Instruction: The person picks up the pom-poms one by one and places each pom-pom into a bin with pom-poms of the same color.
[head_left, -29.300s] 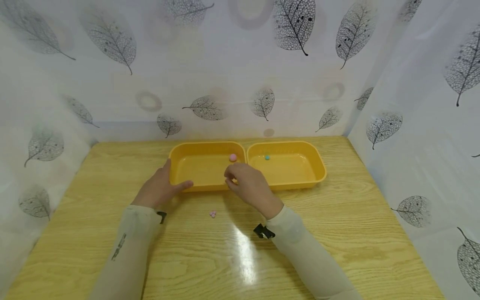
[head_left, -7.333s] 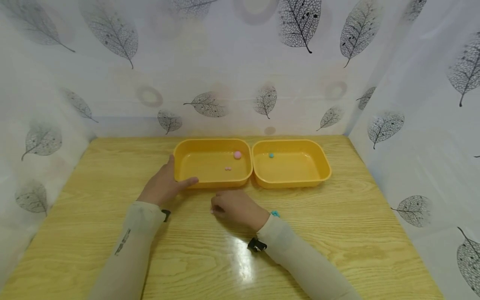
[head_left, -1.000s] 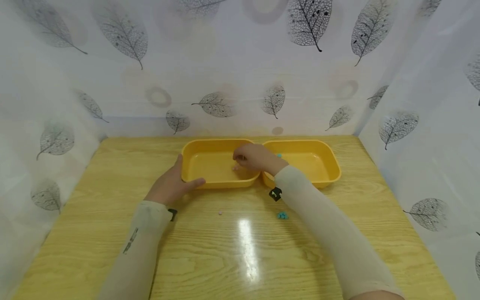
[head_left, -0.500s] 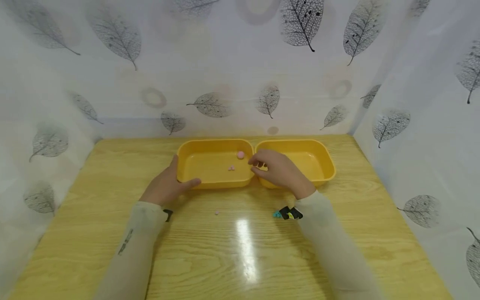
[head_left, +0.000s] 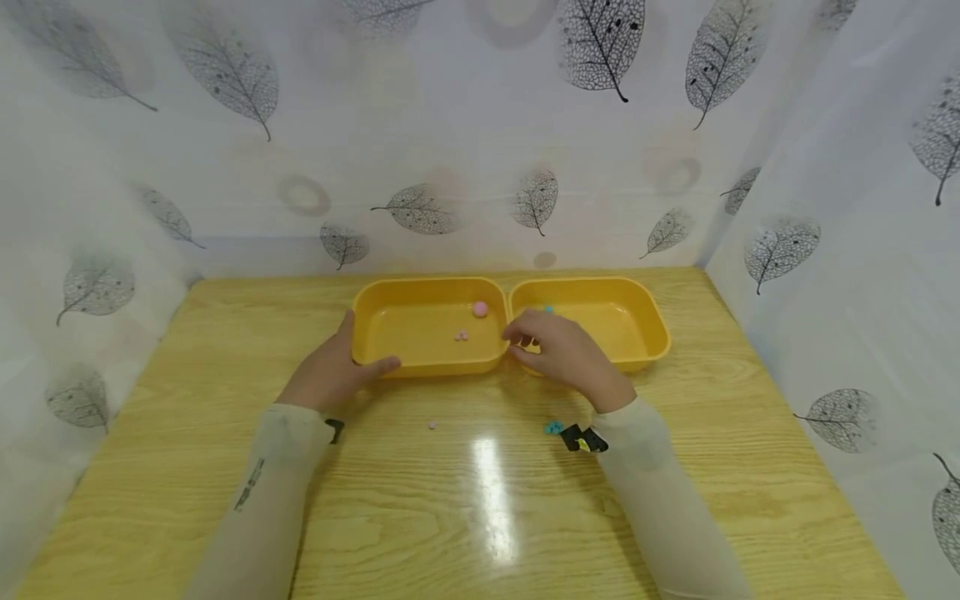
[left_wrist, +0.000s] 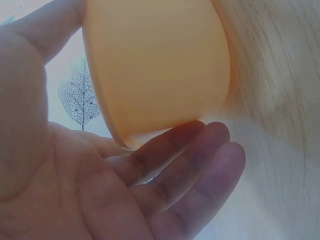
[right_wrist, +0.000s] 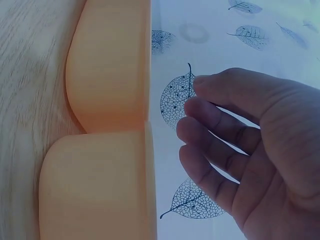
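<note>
My left hand [head_left: 326,367] holds the left end of a yellow plastic tray [head_left: 420,367], its thumb along the front rim. In the left wrist view the fingers [left_wrist: 190,170] rest against the tray's outer wall. Inside that tray lie a larger pink ball [head_left: 480,309] and a small group of tiny pink beads [head_left: 461,336]. My right hand [head_left: 562,350] hovers over the near left part of a second yellow tray [head_left: 645,362], fingers loosely bent and nothing between them. A single pink bead [head_left: 432,425] lies on the table in front.
Both trays stand side by side on a wooden table [head_left: 405,517]. A cluster of small turquoise beads [head_left: 553,427] lies by the right wrist. A turquoise ball [head_left: 549,309] sits in the right tray. A white leaf-print curtain [head_left: 450,150] closes off the back and sides.
Over the last second my right hand has drawn back rightward from inside the left tray. Since the earliest frame, pink beads from the table have come into the left tray. The left hand stays put.
</note>
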